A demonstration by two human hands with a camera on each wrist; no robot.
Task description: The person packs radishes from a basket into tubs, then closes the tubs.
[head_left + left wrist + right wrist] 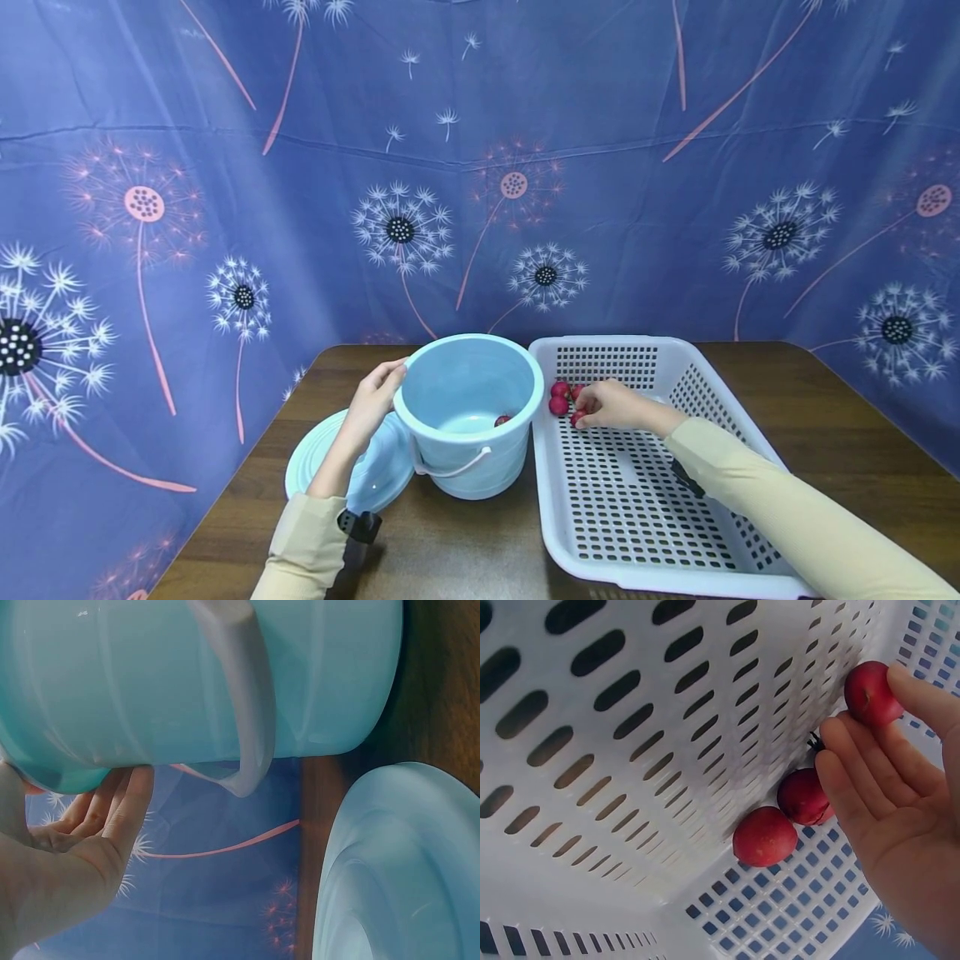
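My left hand point(375, 398) grips the rim of a light blue bucket point(480, 475) at its left side; in the left wrist view the fingers point(129, 806) lie against the outside below the rim. A red radish point(502, 420) sits inside the bucket. Over at the white perforated basket point(551, 500), my right hand point(618, 406) is reaching in near the left wall. Between thumb and fingers it pinches a round red radish point(874, 694). More radishes point(765, 836) lie close by in the basket's far left corner, one partly behind the fingertips.
A light blue round lid point(390, 467) lies left of the bucket, partly under my left forearm. The bucket's white handle point(453, 471) hangs down at the front. All stand on a brown wooden table point(465, 542), with a blue dandelion-print cloth point(465, 208) behind.
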